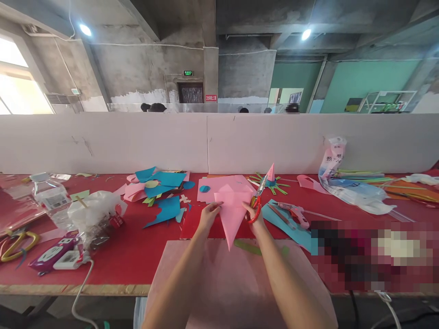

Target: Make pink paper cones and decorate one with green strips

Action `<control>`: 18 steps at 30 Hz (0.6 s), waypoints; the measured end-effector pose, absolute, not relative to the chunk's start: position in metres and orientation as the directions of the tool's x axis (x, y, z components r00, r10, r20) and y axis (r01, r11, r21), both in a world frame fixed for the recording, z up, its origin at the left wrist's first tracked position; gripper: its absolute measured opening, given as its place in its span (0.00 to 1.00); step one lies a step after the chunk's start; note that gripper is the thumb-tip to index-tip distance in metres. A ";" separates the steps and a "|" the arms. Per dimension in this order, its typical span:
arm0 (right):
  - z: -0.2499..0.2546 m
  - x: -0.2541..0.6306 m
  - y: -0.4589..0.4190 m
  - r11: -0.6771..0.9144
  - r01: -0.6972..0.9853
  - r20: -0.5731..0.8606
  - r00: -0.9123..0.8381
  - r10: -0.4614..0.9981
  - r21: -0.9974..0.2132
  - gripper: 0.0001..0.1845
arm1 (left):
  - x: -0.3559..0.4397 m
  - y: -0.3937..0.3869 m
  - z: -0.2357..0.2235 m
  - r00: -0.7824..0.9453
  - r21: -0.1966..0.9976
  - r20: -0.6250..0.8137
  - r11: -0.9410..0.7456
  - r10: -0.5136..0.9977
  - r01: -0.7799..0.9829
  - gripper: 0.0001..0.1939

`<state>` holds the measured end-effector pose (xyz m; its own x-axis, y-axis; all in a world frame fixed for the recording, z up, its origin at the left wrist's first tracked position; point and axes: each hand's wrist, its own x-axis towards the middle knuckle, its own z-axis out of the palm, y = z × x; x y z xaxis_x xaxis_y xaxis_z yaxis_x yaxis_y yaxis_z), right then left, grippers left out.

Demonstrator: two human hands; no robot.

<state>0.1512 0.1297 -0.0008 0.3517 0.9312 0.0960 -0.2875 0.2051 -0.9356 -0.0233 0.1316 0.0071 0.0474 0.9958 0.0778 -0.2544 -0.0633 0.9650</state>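
My left hand [206,217] pinches the left edge of a folded pink paper [232,214] that tapers to a point toward me. My right hand [254,214] holds red-handled scissors [256,203], blades pointing up and away, while its fingers touch the paper's right edge. Both hands hover over a red sheet [192,224] on the red table [137,256]. A larger pale pink sheet [236,283] lies under my forearms at the table's near edge.
Blue and pink paper scraps [161,187] lie left of center. A pink glue gun [295,212] rests on blue paper to the right. A plastic bottle [51,196], a crumpled bag [94,210] and a power strip [56,256] sit at left. A white partition [206,141] backs the table.
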 end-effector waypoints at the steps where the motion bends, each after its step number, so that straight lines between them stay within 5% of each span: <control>1: -0.001 0.151 0.130 0.190 -0.303 0.073 0.360 0.930 -0.934 0.21 | -0.024 0.132 0.007 0.050 0.961 0.083 -0.067 0.995 -0.267 0.18; 9: -0.003 0.153 0.132 0.082 -0.206 0.010 0.328 0.945 -0.975 0.20 | -0.032 0.132 0.011 0.053 0.956 0.073 -0.055 0.996 -0.288 0.20; 18: -0.007 0.156 0.132 0.078 -0.311 0.015 0.200 0.980 -0.947 0.22 | -0.037 0.133 0.008 0.037 0.903 0.114 -0.088 0.993 -0.420 0.28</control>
